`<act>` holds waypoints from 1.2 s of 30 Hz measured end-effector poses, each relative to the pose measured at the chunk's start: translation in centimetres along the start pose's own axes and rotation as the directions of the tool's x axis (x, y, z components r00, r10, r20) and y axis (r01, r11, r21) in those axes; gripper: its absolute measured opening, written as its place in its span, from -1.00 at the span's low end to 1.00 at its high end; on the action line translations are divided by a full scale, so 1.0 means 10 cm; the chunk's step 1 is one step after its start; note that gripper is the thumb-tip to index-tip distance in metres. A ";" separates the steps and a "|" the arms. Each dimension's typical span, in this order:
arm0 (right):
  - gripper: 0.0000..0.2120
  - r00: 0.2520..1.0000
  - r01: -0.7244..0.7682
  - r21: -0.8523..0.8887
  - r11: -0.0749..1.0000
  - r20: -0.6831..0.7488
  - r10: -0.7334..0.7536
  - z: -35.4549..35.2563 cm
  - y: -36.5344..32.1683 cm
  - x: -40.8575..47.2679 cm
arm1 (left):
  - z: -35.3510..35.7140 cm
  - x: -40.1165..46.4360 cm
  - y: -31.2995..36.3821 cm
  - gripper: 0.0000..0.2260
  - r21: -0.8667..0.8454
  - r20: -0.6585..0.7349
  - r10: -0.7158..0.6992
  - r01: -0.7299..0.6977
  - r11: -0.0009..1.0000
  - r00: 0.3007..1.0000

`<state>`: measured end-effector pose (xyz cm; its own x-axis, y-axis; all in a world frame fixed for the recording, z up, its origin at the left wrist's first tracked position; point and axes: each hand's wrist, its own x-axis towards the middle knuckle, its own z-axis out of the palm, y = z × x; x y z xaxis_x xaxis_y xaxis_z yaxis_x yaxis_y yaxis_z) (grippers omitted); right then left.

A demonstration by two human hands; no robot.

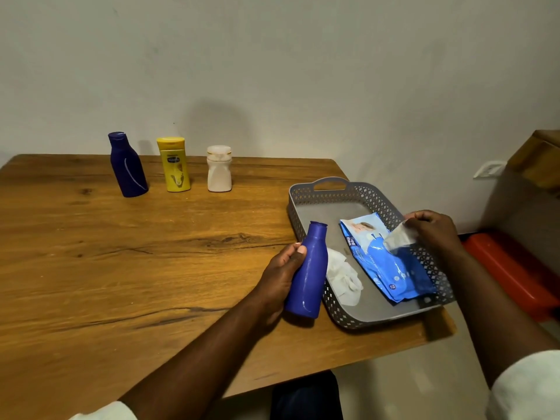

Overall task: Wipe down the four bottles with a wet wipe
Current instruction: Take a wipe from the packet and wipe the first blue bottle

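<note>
The wooden counter (121,253) carries a grey tray (318,189) at its right end and three upright bottles at the back: dark blue bottle (127,168), yellow bottle (175,165), white bottle (219,169). In the tray lies a blue wipe pack (391,268). The left hand (281,277) grasps the blue bottle (309,274), neck tilted away, just left of the pack. The right hand (433,228) pinches a fresh wipe (398,237) above the pack, so the wipe must travel leftward to the bottle.

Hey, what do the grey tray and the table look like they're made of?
Grey tray: likely moulded plastic, matte, judging by its perforated lattice walls and cut-out handle. Table: wood or wood-look laminate, smooth with a slight sheen; grain lines and dark knots show.
</note>
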<state>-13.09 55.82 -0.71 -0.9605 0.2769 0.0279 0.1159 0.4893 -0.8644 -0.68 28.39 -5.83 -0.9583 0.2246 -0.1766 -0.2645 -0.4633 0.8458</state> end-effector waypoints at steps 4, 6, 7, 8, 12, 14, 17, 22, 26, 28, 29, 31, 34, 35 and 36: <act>-0.80 0.998 -0.015 -0.228 0.974 0.057 0.029 0.04 0.14 0.07 | 0.01 0.00 0.00 -0.67 -0.007 -0.004 0.001 -0.001 1.000 1.000; -0.72 0.991 -0.033 -0.347 0.937 0.109 0.076 0.07 0.16 0.07 | 0.01 0.00 0.00 -0.69 -0.003 -0.007 -0.005 0.005 1.000 1.000; -0.69 0.988 -0.046 -0.369 0.928 0.123 0.098 0.08 0.17 0.07 | 0.00 0.00 0.00 -0.69 -0.003 -0.006 -0.007 0.007 1.000 1.000; -0.68 0.985 -0.067 -0.376 0.924 0.120 0.121 0.08 0.18 0.09 | 0.00 0.00 0.01 -0.69 -0.001 -0.003 -0.009 0.009 1.000 1.000; -0.71 0.978 -0.118 -0.287 0.951 0.131 0.161 0.04 0.07 0.08 | 0.00 -0.01 0.01 -0.66 0.007 0.007 0.002 -0.002 1.000 1.000; -0.72 0.977 -0.136 -0.164 0.977 0.139 0.159 0.02 -0.04 0.06 | 0.00 -0.01 0.01 -0.66 0.009 0.009 0.006 -0.006 1.000 1.000; -0.65 0.991 -0.126 0.039 0.991 0.061 0.123 0.04 -0.14 0.04 | 0.01 0.00 0.01 -0.70 0.007 0.010 0.006 -0.006 1.000 1.000; -0.78 0.991 -0.135 0.176 0.975 0.042 0.130 0.20 -0.01 -0.03 | 0.02 -0.02 0.01 -0.73 0.009 0.009 0.005 -0.005 1.000 1.000; -0.78 0.983 -0.183 0.140 0.973 0.022 0.182 0.34 0.14 -0.09 | 0.01 -0.02 0.02 -0.72 0.027 0.010 0.002 -0.002 1.000 1.000; -0.78 0.984 -0.177 0.111 0.978 0.011 0.177 0.36 0.16 -0.10 | 0.01 -0.01 0.03 -0.72 0.040 0.014 0.002 -0.003 0.999 1.000; -0.78 0.986 -0.164 0.093 0.982 0.002 0.165 0.36 0.15 -0.09 | 0.01 -0.01 0.03 -0.73 0.043 0.016 0.002 -0.002 0.999 1.000; -0.78 0.991 -0.129 0.046 0.991 -0.027 0.130 0.34 0.11 -0.08 | 0.02 -0.01 0.03 -0.74 0.040 0.014 0.002 -0.002 0.999 1.000; -0.80 0.995 -0.072 -0.015 0.997 -0.074 0.070 0.29 0.02 -0.07 | 0.02 -0.02 0.03 -0.74 0.030 0.009 0.003 -0.003 1.000 1.000; -0.81 0.994 -0.054 -0.016 0.998 -0.091 0.052 0.28 -0.02 -0.07 | 0.02 -0.02 0.04 -0.73 0.028 0.007 0.002 -0.002 1.000 1.000; -0.83 0.994 -0.043 -0.003 0.999 -0.103 0.042 0.26 -0.05 -0.07 | 0.02 -0.02 0.04 -0.73 0.028 0.007 -0.001 0.001 1.000 1.000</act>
<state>-13.18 53.27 -1.64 -0.9235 0.3812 0.0430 0.1575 0.4790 -0.8635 -0.59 28.35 -5.35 -0.9573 0.2310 -0.1737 -0.2619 -0.4392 0.8593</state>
